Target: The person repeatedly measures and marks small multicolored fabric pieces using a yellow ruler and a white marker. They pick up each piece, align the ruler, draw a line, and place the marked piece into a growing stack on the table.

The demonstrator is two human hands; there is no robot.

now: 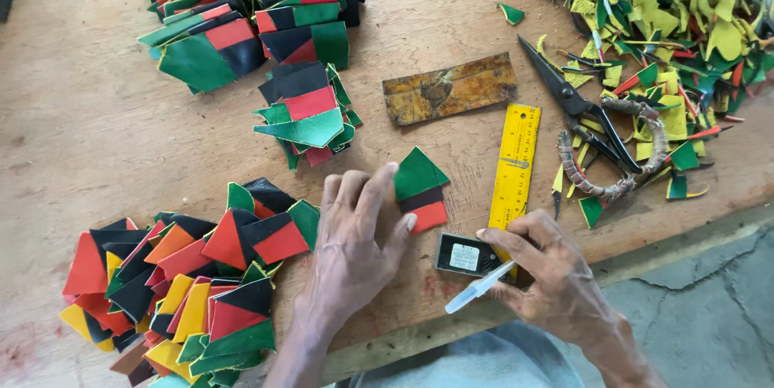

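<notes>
On the wooden desk point(97, 114) we see both hands near the front edge. The left hand point(355, 235) lies flat with fingers spread, its fingertips pressing down on a small leather piece point(419, 186) made of a green triangle, a black band and a red band. The hand is not closed around the piece; it only rests on it from the left. The right hand point(548, 271) is clamped on a thin white pen point(481, 287), held between thumb and fingers, with the tip pointing down and to the left. Just beside that hand, touching the desk, sits a small black rectangular box point(466, 257) with a pale label.

A yellow ruler point(513, 166) lies upright between the leather piece and a pair of black scissors point(592, 126) whose handles are wrapped in cord. Above the piece lies a brown, worn rectangular strip point(449, 88).

To the left of the left hand we see a loose heap of cut pieces point(185, 275) in red, black, green, yellow and orange. A smaller stack point(306, 114) lies above the hand, and a larger pile point(250, 9) lies at the top of the view. In the upper right corner, a mound of green and yellow offcuts point(677, 17) spreads around the scissors.
</notes>
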